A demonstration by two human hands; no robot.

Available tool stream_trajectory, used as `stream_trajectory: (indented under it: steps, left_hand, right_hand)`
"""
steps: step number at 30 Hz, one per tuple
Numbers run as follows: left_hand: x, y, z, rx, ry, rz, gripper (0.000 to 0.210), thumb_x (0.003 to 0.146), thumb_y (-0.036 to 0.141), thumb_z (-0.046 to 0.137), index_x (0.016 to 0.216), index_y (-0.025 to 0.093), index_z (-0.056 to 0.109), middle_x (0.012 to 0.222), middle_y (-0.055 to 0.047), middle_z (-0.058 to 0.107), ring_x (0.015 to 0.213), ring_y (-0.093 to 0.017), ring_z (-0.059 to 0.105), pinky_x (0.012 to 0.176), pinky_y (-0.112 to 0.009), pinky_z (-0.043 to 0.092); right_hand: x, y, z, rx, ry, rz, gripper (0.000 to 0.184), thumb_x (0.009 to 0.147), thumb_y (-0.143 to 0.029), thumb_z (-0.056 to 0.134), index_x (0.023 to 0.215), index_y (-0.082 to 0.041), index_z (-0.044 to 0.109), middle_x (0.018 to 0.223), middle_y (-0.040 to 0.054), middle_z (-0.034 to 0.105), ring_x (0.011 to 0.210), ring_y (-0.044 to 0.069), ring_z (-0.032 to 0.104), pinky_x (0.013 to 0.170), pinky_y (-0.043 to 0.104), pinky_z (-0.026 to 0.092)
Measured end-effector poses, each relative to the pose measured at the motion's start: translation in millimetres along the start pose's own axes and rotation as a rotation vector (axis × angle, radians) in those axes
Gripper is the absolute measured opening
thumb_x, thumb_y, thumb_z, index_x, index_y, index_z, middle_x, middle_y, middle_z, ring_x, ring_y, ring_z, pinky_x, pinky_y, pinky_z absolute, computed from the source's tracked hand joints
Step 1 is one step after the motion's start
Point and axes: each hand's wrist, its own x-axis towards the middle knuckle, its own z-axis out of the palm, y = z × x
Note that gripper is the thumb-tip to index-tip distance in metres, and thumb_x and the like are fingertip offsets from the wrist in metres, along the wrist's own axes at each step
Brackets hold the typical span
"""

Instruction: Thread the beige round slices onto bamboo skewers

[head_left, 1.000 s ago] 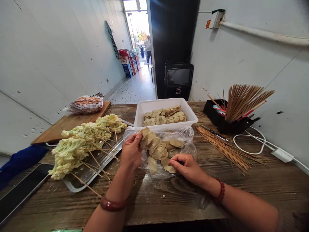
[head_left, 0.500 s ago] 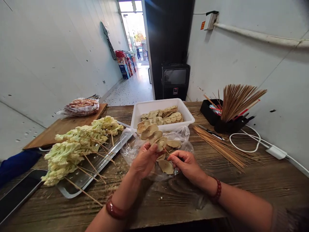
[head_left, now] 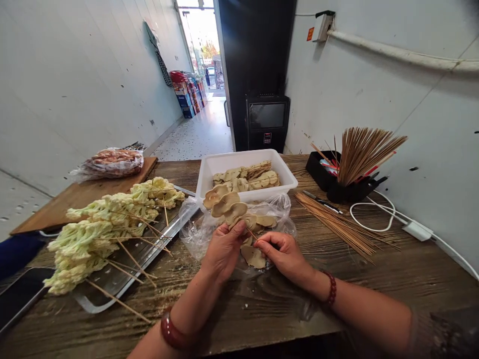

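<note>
My left hand [head_left: 223, 251] grips a bamboo skewer threaded with flat beige slices [head_left: 224, 203] that fan up and to the left. My right hand [head_left: 281, 254] pinches the skewer's bare end close by, with one loose beige slice [head_left: 253, 256] beneath its fingers. Both hands hover over a clear plastic bag [head_left: 284, 205] spread on the wooden table [head_left: 374, 279], with more slices lying on it. Just behind the bag stands a white plastic tub [head_left: 209, 172] holding finished skewers of the same slices.
A metal tray [head_left: 112, 279] of skewered cauliflower lies at the left, with a wooden board [head_left: 71, 199] and a wrapped packet behind it. Loose skewers [head_left: 337, 224], a black holder of upright skewers [head_left: 359, 154], a white cable and a phone [head_left: 18, 299] sit around.
The loaded skewer has been lifted from lying on the bag to pointing up and left. My left hand slid down from its top to its lower end, close to my right hand.
</note>
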Motion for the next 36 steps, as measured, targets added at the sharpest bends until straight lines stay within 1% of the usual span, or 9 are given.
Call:
stream_trajectory:
  steps: [3,8,10,14,17,20,26,30,36]
  left_hand:
    - [-1,0,2.2,0.012,-0.01,0.007,0.025,0.057,0.025,0.09,0.076,0.016,0.076,0.076,-0.001,0.075,0.068,-0.011,0.065,0.066,-0.02,0.053]
    - [-3,-4,0.3,0.027,-0.006,-0.033,0.022,0.06,0.025,0.088,0.072,0.013,0.074,0.071,-0.003,0.073,0.064,-0.011,0.064,0.065,-0.021,0.052]
    - [-3,-5,-1.5,0.022,-0.011,-0.042,0.022,0.061,0.024,0.087,0.074,0.014,0.073,0.074,-0.003,0.074,0.066,-0.012,0.065,0.066,-0.023,0.053]
    - [-2,2,-5.0,0.003,-0.032,-0.011,0.028,0.066,0.027,0.085,0.09,0.017,0.073,0.091,-0.004,0.075,0.08,-0.015,0.068,0.073,-0.025,0.054]
    - [1,9,-7.8,-0.042,-0.017,0.046,0.025,0.071,0.026,0.082,0.093,0.019,0.071,0.096,-0.003,0.075,0.087,-0.016,0.068,0.076,-0.025,0.054]
    - [3,14,-9.9,-0.081,-0.009,0.064,0.023,0.073,0.024,0.08,0.094,0.021,0.07,0.098,-0.003,0.074,0.09,-0.018,0.069,0.081,-0.028,0.055]
    - [2,13,-8.6,-0.075,0.031,0.074,0.022,0.072,0.017,0.079,0.092,0.019,0.071,0.092,-0.002,0.075,0.084,-0.018,0.07,0.079,-0.029,0.056]
    - [1,13,-5.2,-0.065,0.051,0.096,0.02,0.07,0.016,0.08,0.088,0.017,0.072,0.087,-0.002,0.076,0.08,-0.016,0.07,0.077,-0.027,0.056]
    - [1,10,-2.1,-0.063,0.074,0.114,0.023,0.066,0.016,0.083,0.087,0.016,0.073,0.088,-0.003,0.077,0.081,-0.017,0.071,0.077,-0.026,0.055]
  right_hand:
    - [0,1,0,0.0,0.001,-0.006,0.026,0.086,-0.035,0.06,0.073,-0.014,0.069,0.056,-0.0003,0.059,0.049,0.01,0.048,0.048,0.021,0.038]
    - [1,1,-1,0.01,-0.001,-0.01,0.029,0.087,-0.038,0.06,0.073,-0.014,0.069,0.056,-0.0006,0.059,0.049,0.01,0.049,0.049,0.021,0.039]
    - [1,1,-1,0.019,0.001,-0.006,0.03,0.087,-0.039,0.06,0.073,-0.014,0.069,0.056,-0.0006,0.058,0.049,0.009,0.048,0.048,0.021,0.038]
    - [0,0,-1,0.031,0.007,0.012,0.031,0.086,-0.042,0.062,0.074,-0.015,0.07,0.056,-0.0006,0.059,0.049,0.01,0.048,0.048,0.021,0.038]
    - [0,-1,-1,0.008,-0.003,0.023,0.032,0.086,-0.043,0.062,0.073,-0.015,0.07,0.056,-0.0004,0.059,0.049,0.01,0.049,0.049,0.022,0.039]
    - [-1,-1,-1,-0.02,-0.026,0.023,0.033,0.086,-0.044,0.063,0.071,-0.015,0.071,0.055,-0.0003,0.059,0.05,0.011,0.05,0.049,0.022,0.04]
    - [-2,1,1,-0.025,-0.043,0.015,0.033,0.086,-0.042,0.062,0.069,-0.015,0.069,0.055,-0.0005,0.059,0.049,0.01,0.048,0.048,0.021,0.038]
    - [-2,2,0,-0.048,-0.036,0.009,0.034,0.087,-0.044,0.062,0.07,-0.015,0.07,0.055,-0.0001,0.06,0.05,0.01,0.049,0.048,0.021,0.039]
    - [-1,-1,-1,-0.065,-0.033,0.008,0.034,0.086,-0.044,0.061,0.07,-0.016,0.07,0.056,0.0003,0.06,0.05,0.011,0.05,0.048,0.021,0.038]
